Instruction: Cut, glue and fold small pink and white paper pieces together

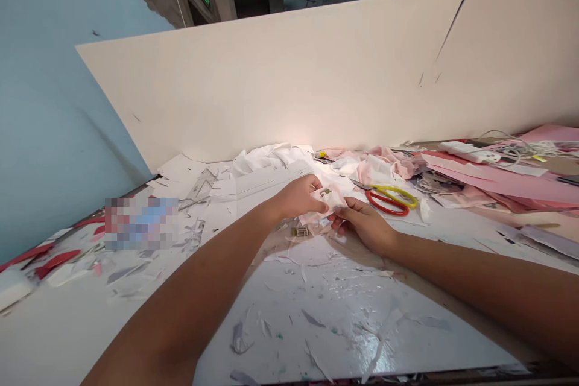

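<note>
Between both hands is a thin, pale pink piece (pixel 333 198), soft like cloth or paper, with a small green and dark marking on it. My left hand (pixel 302 196) pinches its left side between thumb and fingers. On the lower right edge, the fingers of my right hand (pixel 362 222) are closed. Just below the hands lies a similar small greenish marked patch (pixel 300 231) on more thin pale material. Scissors (pixel 391 199) with one red and one yellow handle rest right behind my right hand, blades pointing toward the pink piece.
Paper and cloth scraps litter the white table (pixel 316 338). Crumpled white sheets (pixel 271 158) lie along the upright white board (pixel 280 84). At right are pink sheets (pixel 493 178), a white power strip (pixel 470 152) and cables. Red scraps (pixel 58 262) and a blurred-out patch are at left.
</note>
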Action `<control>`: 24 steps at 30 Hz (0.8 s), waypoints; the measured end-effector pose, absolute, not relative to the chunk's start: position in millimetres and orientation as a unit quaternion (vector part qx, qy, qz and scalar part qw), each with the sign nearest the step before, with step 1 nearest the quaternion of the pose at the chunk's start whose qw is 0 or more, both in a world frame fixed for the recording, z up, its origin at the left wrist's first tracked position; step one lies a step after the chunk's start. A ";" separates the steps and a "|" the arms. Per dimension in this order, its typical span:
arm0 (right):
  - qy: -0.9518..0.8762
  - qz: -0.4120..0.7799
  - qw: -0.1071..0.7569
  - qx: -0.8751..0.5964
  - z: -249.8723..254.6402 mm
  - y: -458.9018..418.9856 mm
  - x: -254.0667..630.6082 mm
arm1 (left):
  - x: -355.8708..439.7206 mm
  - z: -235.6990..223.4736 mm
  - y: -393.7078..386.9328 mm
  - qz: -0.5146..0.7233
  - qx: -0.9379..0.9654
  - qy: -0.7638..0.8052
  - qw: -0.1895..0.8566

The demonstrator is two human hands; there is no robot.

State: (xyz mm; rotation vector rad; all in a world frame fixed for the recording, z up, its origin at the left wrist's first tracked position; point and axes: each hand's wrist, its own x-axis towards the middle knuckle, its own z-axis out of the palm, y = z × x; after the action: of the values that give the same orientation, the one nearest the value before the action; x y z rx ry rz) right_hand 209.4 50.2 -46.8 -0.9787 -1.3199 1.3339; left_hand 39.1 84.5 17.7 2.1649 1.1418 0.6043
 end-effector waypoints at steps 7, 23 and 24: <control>-0.548 0.545 0.491 -0.402 -45.2 49.6 209.2 | 38.4 17.8 84.3 0.232 0.805 0.444 0.317; -0.536 0.527 0.507 -0.422 -44.0 49.9 208.4 | 39.5 15.1 84.7 0.195 0.817 0.406 0.360; -0.534 0.522 0.509 -0.429 -44.5 50.3 208.4 | 39.3 15.1 84.7 0.192 0.818 0.395 0.373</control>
State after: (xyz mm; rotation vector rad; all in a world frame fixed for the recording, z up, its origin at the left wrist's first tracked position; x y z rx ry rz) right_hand 208.4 50.3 -44.5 -1.0324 -1.2858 1.2561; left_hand 39.3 84.7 15.1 2.0948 1.0111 0.4910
